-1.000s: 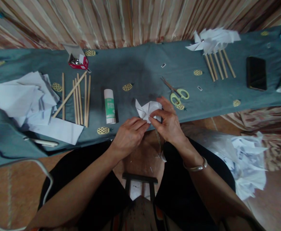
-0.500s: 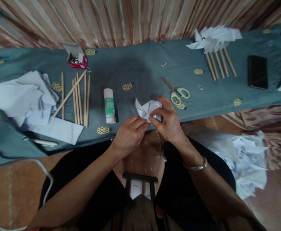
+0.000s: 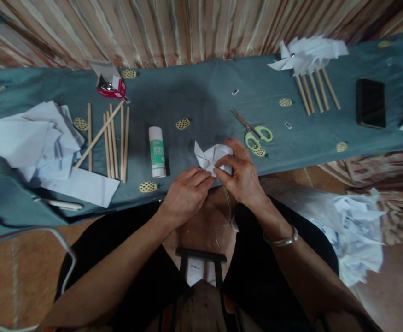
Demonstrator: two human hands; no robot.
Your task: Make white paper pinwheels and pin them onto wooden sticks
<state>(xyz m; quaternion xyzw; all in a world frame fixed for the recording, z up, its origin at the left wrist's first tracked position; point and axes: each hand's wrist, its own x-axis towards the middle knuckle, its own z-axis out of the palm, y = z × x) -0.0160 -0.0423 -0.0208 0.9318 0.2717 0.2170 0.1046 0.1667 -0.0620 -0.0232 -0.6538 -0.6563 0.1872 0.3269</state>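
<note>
A white paper pinwheel [image 3: 207,157] with folded blades lies at the table's near edge, between my two hands. My left hand [image 3: 190,190] is closed on its lower left edge, fingers together. With thumb and index finger, my right hand [image 3: 240,177] pinches it near the centre; the other fingers curl round its right side. Whatever is under those fingertips is hidden. Left of the hands a white and green glue stick [image 3: 157,154] stands on the cloth. Green-handled scissors [image 3: 253,130] lie open beyond my right hand.
Wooden sticks [image 3: 108,143] and a stack of paper sheets [image 3: 32,136] lie at left, below a red box of metal pins [image 3: 110,87]. Finished pinwheels [image 3: 308,57] lie at the back right, beside a phone [image 3: 370,102]. A plastic bag of paper [image 3: 353,235] sits on the floor.
</note>
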